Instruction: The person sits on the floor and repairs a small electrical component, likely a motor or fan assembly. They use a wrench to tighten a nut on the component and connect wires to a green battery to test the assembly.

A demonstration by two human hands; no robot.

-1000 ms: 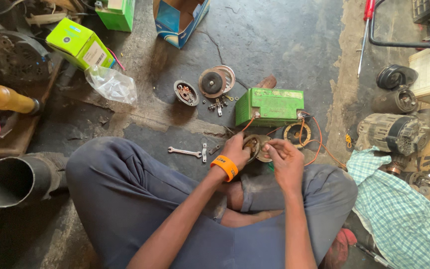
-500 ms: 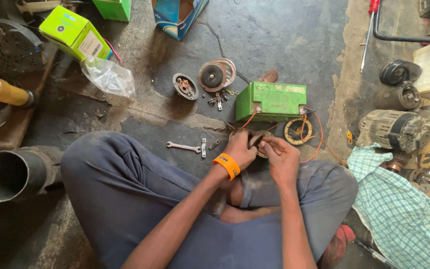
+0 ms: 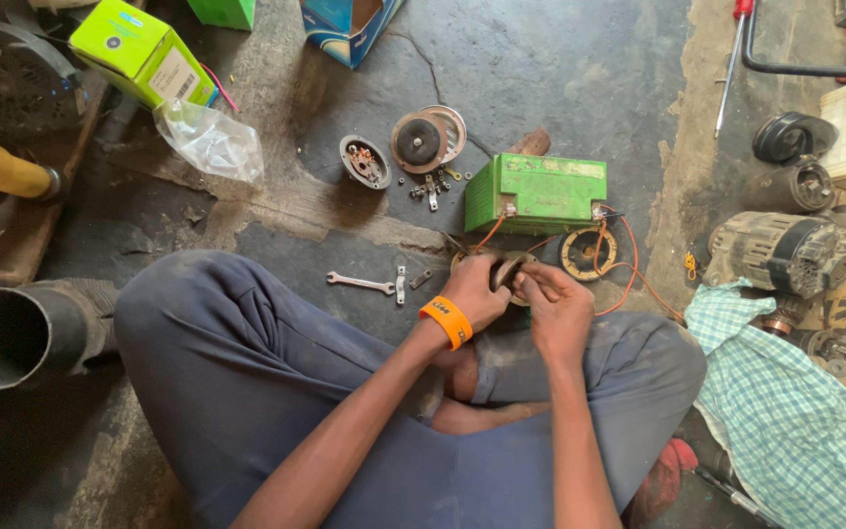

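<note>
While I sit cross-legged on the concrete floor (image 3: 560, 69), both hands meet over my knees.
left hand: my left hand (image 3: 474, 291), orange wristband (image 3: 446, 321) on its wrist, fingers curled and clamped on the left side of a small round metal part (image 3: 507, 271).
right hand: my right hand (image 3: 557, 312) closed on the same part from the right, fingertips pinching its rim; hands touching each other.
round part: held just above the floor, right in front of the green battery (image 3: 539, 193); details hidden by my fingers.
wires: orange wires (image 3: 629, 264) run from the battery toward the part and past a copper coil ring (image 3: 587, 253) lying just beside the battery.
floor, near: spanner (image 3: 360, 284) to the left of my hands, loose.
floor, farther: two round plates (image 3: 365, 162) (image 3: 427, 138) with small screws beside them, plastic bag (image 3: 210, 140), green box (image 3: 141, 51).
right side: checked cloth (image 3: 785, 402), alternator (image 3: 780, 252), red-handled screwdriver (image 3: 733, 54).
left side: dark pipe (image 3: 17, 338) by my knee.
</note>
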